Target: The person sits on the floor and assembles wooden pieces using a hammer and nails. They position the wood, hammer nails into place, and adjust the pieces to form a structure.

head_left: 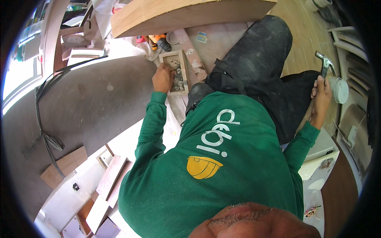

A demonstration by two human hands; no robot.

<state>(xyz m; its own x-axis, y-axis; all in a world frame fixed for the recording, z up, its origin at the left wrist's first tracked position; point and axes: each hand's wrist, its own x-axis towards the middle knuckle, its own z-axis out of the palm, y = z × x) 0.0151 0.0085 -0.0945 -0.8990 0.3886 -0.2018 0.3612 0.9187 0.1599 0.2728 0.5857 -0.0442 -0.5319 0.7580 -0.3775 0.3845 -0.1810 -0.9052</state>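
Note:
My left hand (162, 78) reaches into a small shallow wooden box (183, 63), its fingers curled and pinched together over the contents. Loose small metal pieces, which look like nails or screws (179, 81), fill the box. Whatever sits between those fingertips is too small to make out. Off to the right, my right hand (322, 93) is closed around the handle of a claw hammer (325, 63), its metal head pointing up and away from me. A white round container (339, 90) stands right beside that hand.
A curved wooden panel (190, 16) spans the far side. An orange and black power drill (160, 41) lies beyond the box. To the left is a large grey-brown surface (91, 89) with a dark strap (39, 115). Shelving (351, 51) edges the right.

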